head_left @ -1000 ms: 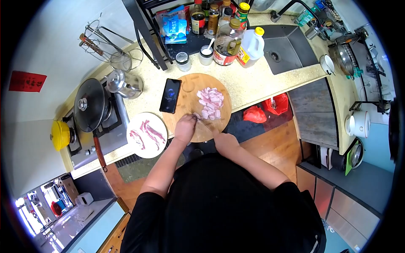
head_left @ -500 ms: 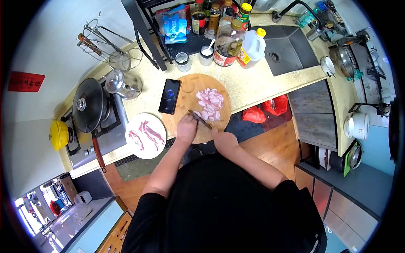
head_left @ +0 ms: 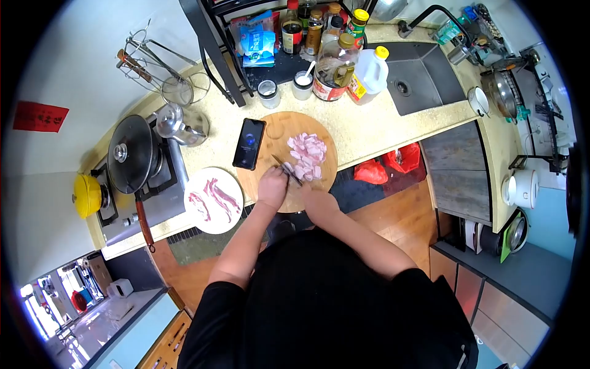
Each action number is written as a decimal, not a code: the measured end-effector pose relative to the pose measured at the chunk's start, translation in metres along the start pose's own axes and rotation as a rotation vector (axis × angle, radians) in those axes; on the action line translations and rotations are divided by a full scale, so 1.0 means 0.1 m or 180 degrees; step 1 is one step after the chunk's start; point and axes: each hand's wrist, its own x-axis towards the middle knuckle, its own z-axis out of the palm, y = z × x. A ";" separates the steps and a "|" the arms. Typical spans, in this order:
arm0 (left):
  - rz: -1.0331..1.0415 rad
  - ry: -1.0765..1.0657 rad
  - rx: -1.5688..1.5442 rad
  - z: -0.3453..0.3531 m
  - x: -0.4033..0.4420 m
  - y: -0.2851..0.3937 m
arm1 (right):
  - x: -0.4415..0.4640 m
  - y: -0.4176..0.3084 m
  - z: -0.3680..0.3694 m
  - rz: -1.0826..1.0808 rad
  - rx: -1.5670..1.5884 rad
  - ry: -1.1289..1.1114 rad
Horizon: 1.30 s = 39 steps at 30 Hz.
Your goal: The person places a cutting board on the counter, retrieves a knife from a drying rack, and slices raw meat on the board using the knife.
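On the round wooden cutting board (head_left: 253, 178) lies a pile of sliced pink meat (head_left: 307, 152). My right hand (head_left: 319, 205) is closed around the handle of a knife (head_left: 289, 170), whose blade slants up to the left beside the slices. Close against the blade's left side, my left hand (head_left: 273, 186) presses down with curled fingers; whatever is under them is hidden. A white plate (head_left: 195, 222) left of the board carries strips of raw meat (head_left: 222, 195). A black phone (head_left: 249, 143) overlaps the board's upper left edge.
Left is a stove with a lidded black wok (head_left: 131, 154), its handle jutting past the counter edge, and a yellow pot (head_left: 87, 197). A metal kettle (head_left: 181, 125) stands nearby. Behind the board are jars (head_left: 268, 94), bottles (head_left: 335, 67) and a white jug (head_left: 369, 74); a sink (head_left: 424, 77) is right.
The knife's handle end and my right hand have shifted slightly left and down, closer to my left hand. My left hand stays in nearly the same place. The whole view has shifted slightly.
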 end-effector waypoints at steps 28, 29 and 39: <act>-0.1094 0.0867 -0.1260 -0.24 0.51 -0.06 | -0.10 0.59 -0.62 -0.0140 0.0766 0.0816; -0.1043 0.0957 -0.1270 -0.29 0.42 -0.13 | -0.14 0.57 -0.60 -0.0184 0.0695 0.0782; -0.1517 0.0796 -0.1094 -0.83 -0.86 -0.15 | 0.11 0.53 -0.08 -0.0868 -0.0132 0.0027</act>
